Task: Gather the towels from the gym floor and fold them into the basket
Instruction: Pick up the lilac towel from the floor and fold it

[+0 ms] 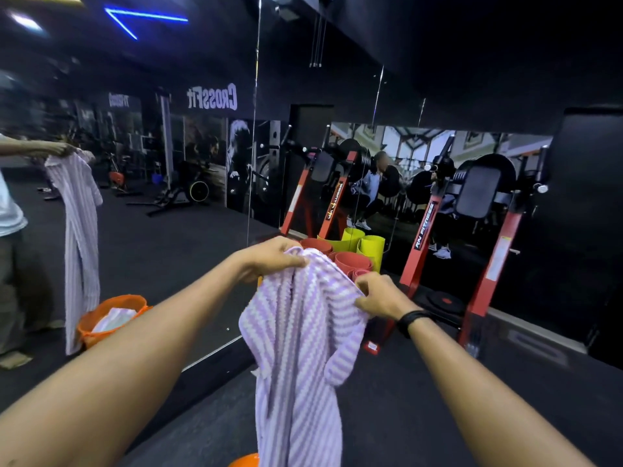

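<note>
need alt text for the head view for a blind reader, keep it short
Both hands, left hand and right hand, grip the top edge of a purple-and-white striped towel that hangs down in front of a gym mirror. The mirror shows an orange basket with a towel in it; rolled red and yellow mats stand behind.

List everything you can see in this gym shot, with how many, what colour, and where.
towel: one, lilac and white striped, hanging from both hands
basket: one, orange, only its rim shows at the bottom edge; its mirror image holds a towel
mirror: one, wall-sized, on the left
rolled mats: several, red and yellow, standing behind the towel
machine frame: one, red and black, on the right
wristband: one, black, right wrist
left hand: grips the towel's top edge
right hand: pinches the towel's top edge
</note>
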A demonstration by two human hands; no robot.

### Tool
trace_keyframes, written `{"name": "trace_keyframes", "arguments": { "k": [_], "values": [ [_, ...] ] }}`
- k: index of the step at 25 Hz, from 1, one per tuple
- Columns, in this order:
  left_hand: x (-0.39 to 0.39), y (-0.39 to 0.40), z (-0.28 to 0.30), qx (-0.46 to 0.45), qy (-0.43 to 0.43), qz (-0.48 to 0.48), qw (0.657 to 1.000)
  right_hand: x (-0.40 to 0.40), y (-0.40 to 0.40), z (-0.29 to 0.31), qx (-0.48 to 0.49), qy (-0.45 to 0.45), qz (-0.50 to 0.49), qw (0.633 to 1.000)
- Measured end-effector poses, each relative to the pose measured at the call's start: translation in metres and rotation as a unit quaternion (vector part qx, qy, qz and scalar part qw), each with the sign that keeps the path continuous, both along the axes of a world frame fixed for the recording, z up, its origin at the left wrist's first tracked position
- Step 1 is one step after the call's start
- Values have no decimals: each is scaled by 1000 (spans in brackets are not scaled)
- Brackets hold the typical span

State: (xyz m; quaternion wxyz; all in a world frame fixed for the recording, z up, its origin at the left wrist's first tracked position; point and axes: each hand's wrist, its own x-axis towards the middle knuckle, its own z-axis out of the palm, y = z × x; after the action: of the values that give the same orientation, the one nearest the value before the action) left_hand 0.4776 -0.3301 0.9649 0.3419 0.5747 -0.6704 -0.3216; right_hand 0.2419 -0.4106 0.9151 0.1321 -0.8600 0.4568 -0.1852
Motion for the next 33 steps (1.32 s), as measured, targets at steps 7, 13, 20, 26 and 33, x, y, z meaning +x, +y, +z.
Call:
{"name": "trace_keyframes", "arguments": {
  "k": [7,13,20,26,33],
  "values": [
    [10,-2,9,1,198,157,968,-4,-35,-46,94,-99,-50,989],
    [-9,-13,-16,16,336,330,882,49,-9,0,95,-330,142,928],
    [-25,-11,-11,20,398,332,855,59,6,7,-30,-198,172,965],
    [-25,-17,-13,17,417,331,847,57,16,9,-51,-228,115,965],
    [-30,-22,-12,25,429,310,848,86,27,-3,-85,-240,41,966]
  ]
}}
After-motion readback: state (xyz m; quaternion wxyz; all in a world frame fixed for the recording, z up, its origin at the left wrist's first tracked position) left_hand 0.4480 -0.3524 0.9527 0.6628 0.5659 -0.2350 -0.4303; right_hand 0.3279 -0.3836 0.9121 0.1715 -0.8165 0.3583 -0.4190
